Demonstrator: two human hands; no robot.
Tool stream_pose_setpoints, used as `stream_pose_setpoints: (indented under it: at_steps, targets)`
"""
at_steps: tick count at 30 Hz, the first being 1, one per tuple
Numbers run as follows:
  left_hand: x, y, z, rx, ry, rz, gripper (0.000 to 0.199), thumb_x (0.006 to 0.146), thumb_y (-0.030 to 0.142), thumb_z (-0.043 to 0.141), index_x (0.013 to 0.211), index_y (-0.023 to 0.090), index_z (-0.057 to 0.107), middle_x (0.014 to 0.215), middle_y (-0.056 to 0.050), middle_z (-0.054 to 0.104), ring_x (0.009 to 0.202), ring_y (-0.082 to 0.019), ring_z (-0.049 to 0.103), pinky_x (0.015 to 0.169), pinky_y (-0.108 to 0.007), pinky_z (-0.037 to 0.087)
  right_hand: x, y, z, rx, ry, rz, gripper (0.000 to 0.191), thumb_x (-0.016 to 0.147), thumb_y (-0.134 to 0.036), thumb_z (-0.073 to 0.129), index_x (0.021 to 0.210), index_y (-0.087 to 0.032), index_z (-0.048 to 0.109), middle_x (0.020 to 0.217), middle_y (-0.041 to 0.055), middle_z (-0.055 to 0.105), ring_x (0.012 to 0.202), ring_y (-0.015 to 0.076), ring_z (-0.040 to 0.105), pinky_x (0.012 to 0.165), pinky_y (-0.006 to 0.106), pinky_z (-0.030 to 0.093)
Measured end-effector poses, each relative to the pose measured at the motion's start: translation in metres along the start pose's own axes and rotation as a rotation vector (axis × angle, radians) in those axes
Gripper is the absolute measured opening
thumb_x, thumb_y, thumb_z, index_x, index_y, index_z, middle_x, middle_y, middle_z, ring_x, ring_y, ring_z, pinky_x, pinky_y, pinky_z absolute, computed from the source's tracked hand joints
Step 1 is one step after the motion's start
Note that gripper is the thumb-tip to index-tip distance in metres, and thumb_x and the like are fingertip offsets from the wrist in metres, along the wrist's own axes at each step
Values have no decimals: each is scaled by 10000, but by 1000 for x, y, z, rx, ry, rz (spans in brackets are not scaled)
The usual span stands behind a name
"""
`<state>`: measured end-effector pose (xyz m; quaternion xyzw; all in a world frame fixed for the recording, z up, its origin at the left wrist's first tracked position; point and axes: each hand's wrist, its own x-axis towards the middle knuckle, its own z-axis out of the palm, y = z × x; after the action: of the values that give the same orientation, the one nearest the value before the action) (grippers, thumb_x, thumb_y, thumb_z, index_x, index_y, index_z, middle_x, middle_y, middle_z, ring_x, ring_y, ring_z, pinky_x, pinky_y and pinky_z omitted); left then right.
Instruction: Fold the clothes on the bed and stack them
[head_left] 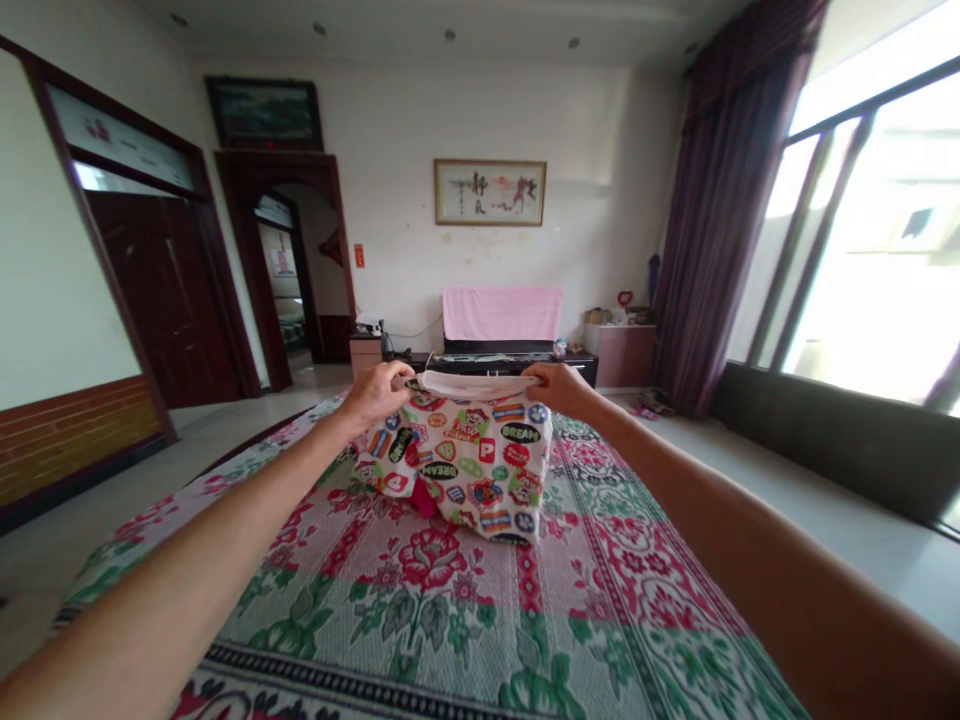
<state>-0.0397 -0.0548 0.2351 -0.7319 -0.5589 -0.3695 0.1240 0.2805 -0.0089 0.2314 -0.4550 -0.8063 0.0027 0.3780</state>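
A small pair of shorts [469,455] hangs between my hands, white with colourful cartoon badges and words such as "DREAM". Its pale waistband [480,386] is stretched out sideways at the top. My left hand [381,392] pinches the waistband's left end, fingers closed on the cloth. At the opposite end, my right hand [562,388] grips the band in the same way. The two legs drop toward the flowered bedspread [420,620], and a bit of deep pink [424,500] shows between them. Whether the hems touch the bedspread I cannot tell.
Beyond the bed stands a low black cabinet [581,368], with a pink cloth [502,313] draped over something above it. A purple curtain [694,230] and a dark sofa-like bench [832,440] line the right. Doorways open on the left.
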Motion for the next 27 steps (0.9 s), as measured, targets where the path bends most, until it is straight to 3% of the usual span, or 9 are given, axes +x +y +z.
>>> stream_pose_setpoints:
  at_steps: [3, 7, 11, 18, 22, 24, 27]
  targets:
    - [-1, -4, 4, -35, -3, -20, 307, 731, 408, 533, 828, 183, 718, 745, -46, 713, 689, -182, 628, 631, -252, 418, 3, 1, 4, -9, -18, 41, 244, 696, -183, 553, 866, -174, 728, 613, -27, 659, 613, 116, 576, 551, 184, 394]
    - [1, -7, 2, -88, -41, -102, 349, 746, 422, 491, 851, 194, 733, 536, -1, 650, 572, -171, 603, 554, -241, 380, 10, -5, 3, 31, -80, 33, 219, 735, -211, 524, 809, -165, 725, 550, -30, 640, 544, 96, 554, 519, 177, 381]
    - [3, -12, -2, -100, -64, -154, 357, 768, 423, 462, 824, 203, 737, 474, 14, 623, 531, -168, 601, 524, -231, 372, 18, -12, -1, 116, -102, 62, 211, 747, -263, 523, 685, -147, 688, 492, -23, 601, 459, 79, 494, 467, 184, 358]
    - [5, -3, -1, -211, 73, -293, 350, 793, 378, 440, 833, 182, 727, 442, 15, 602, 571, -188, 637, 543, -226, 419, 27, -13, -3, 251, 102, 87, 230, 743, -337, 584, 674, -148, 695, 523, -19, 581, 495, 82, 461, 470, 202, 342]
    - [7, 14, -3, -243, -9, -302, 300, 778, 299, 450, 654, 172, 693, 405, -1, 572, 494, -174, 596, 490, -221, 412, 28, -22, -5, 352, 81, 124, 156, 718, -289, 639, 652, -152, 678, 495, -34, 518, 484, 72, 430, 455, 197, 321]
    - [9, 19, -4, -300, -6, -313, 291, 775, 262, 443, 712, 165, 710, 396, 3, 560, 464, -165, 581, 466, -218, 405, 31, -28, -6, 507, 40, 129, 199, 773, -323, 610, 670, -160, 661, 488, -34, 503, 460, 65, 411, 443, 195, 330]
    - [12, 24, -3, -410, -23, -316, 379, 740, 190, 455, 1022, 166, 706, 423, 35, 568, 431, -150, 568, 458, -214, 411, 36, -35, -4, 646, 4, 156, 205, 794, -338, 623, 685, -166, 641, 507, -26, 523, 454, 60, 426, 447, 187, 365]
